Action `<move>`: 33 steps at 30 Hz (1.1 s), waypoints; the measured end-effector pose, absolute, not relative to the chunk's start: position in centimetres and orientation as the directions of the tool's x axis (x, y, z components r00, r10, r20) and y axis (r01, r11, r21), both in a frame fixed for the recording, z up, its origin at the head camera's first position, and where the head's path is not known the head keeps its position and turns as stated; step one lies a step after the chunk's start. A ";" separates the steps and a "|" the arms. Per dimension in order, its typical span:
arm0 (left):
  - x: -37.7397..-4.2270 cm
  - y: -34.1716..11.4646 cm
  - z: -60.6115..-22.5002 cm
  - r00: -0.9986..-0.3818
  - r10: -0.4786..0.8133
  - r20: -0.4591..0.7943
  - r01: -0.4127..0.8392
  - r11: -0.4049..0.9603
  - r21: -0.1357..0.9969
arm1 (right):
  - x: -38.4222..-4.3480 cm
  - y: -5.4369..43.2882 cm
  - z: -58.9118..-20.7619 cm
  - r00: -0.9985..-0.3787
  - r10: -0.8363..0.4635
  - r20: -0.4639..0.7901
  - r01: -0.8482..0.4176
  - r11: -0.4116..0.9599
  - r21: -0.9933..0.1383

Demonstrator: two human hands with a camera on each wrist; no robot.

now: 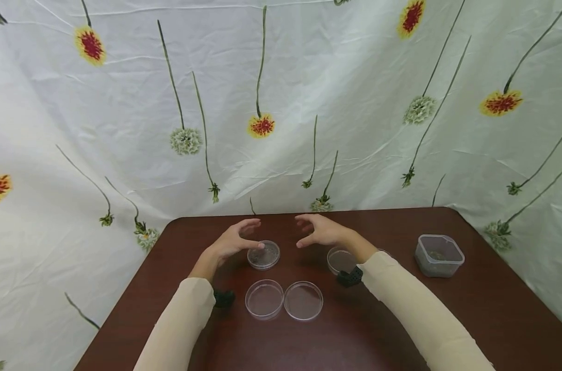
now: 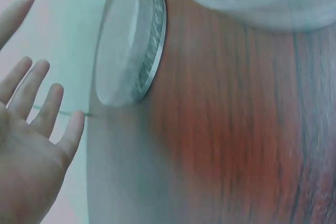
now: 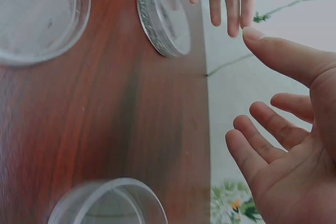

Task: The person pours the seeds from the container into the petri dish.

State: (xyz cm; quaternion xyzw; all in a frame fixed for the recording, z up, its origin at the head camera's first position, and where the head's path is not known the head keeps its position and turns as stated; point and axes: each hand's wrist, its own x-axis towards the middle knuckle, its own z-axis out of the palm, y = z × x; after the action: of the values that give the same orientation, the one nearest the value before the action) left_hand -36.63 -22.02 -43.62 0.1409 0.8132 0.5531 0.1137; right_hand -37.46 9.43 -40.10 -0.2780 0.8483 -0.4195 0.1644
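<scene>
My left hand (image 1: 234,241) hovers with spread, gently bent fingers beside a round clear petri dish (image 1: 264,256); its thumb overlaps the dish's rim in the head view. In the left wrist view a gap shows between those fingers and the dish (image 2: 126,45), which has a layer of small grey flecks at its bottom. Across from it, my right hand (image 1: 325,230) is raised over the table, palm facing the left one, fingers parted and holding nothing. Another clear dish (image 1: 340,260) lies below the right wrist, partly hidden by the forearm.
Two clear dishes (image 1: 264,299) (image 1: 303,301) lie side by side nearer the front. A square translucent plastic tub (image 1: 440,256) with a little material inside stands at the right. The dark wooden table (image 1: 378,319) ends at a white flower-print cloth (image 1: 281,170) behind.
</scene>
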 end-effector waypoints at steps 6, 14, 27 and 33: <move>-36.5 -20.2 -42.8 -0.934 0.355 0.029 0.161 0.349 0.923 | -36.9 12.0 -39.1 -0.817 -0.575 -0.043 -0.297 0.484 -0.823; -36.2 -18.0 -43.0 -0.933 0.357 0.042 0.175 0.349 0.921 | -36.5 14.8 -38.6 -0.834 -0.550 -0.040 -0.264 0.462 -0.847; -35.9 -16.2 -42.8 -0.921 0.387 0.048 0.185 0.326 0.927 | -36.0 18.1 -38.1 -0.841 -0.540 -0.025 -0.283 0.481 -0.830; -35.7 -14.9 -42.9 -0.916 0.397 0.049 0.192 0.329 0.925 | -35.6 19.7 -37.8 -0.853 -0.521 -0.025 -0.273 0.488 -0.829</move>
State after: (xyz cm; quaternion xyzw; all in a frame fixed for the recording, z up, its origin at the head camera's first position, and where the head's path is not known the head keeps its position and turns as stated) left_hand -35.69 -14.86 -42.94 0.1818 0.8099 0.5499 0.0934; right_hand -35.61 19.65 -37.85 -0.2332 0.8515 -0.4490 0.1379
